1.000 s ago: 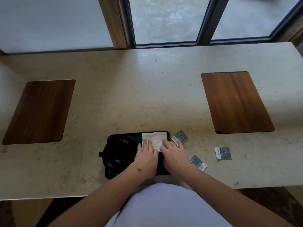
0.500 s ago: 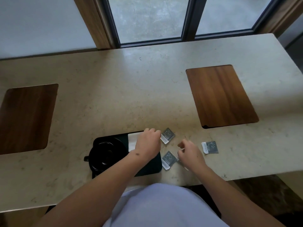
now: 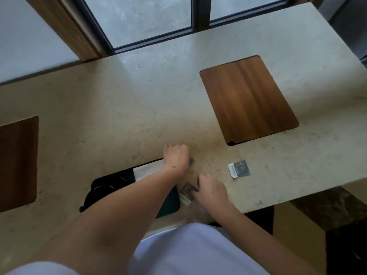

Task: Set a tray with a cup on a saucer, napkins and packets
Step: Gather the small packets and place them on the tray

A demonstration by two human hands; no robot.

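Head view: black tray (image 3: 168, 205) at the near counter edge holds a dark cup (image 3: 107, 188) and a white napkin (image 3: 147, 170). Left hand (image 3: 175, 157) curls over a packet (image 3: 191, 160) beside the tray; right hand (image 3: 211, 192) pinches another packet (image 3: 187, 190). A third packet (image 3: 239, 168) lies apart on the counter (image 3: 119, 108).

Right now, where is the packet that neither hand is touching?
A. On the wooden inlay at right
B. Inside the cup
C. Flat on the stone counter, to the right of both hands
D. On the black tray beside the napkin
C: the lone packet lies flat on the bare stone counter, clear of the right hand and the left hand.
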